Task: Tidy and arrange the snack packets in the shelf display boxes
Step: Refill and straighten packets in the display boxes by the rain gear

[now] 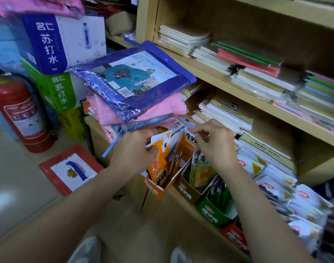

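Evenly and moderately lit from overhead, without hard shadows. Washed out in a pale glare patch on the glossy beige floor tiles (pixel 2 202) at lower left, with bright glints across the crinkled blue plastic raincoat packet (pixel 132 80). Dim in the upper recess of the light wooden shelf unit (pixel 276 31). Bent strongly by the wide-angle lens toward every edge. Smeared and out of focus at the borders, worst on the pink fabric bundle (pixel 35 4) and the white snack packets (pixel 304 205). Sharpest near the centre.

Orange display box (pixel 154 189) is printed cardboard, fairly matt. Snack packets (pixel 158 168) inside it are glossy plastic film. Shelf unit (pixel 219 77) around it: pale matt wood. Raincoat bag (pixel 132 80) above it is shiny, crinkly plastic. Fire extinguisher (pixel 19 111) far left of it: glossy red metal.
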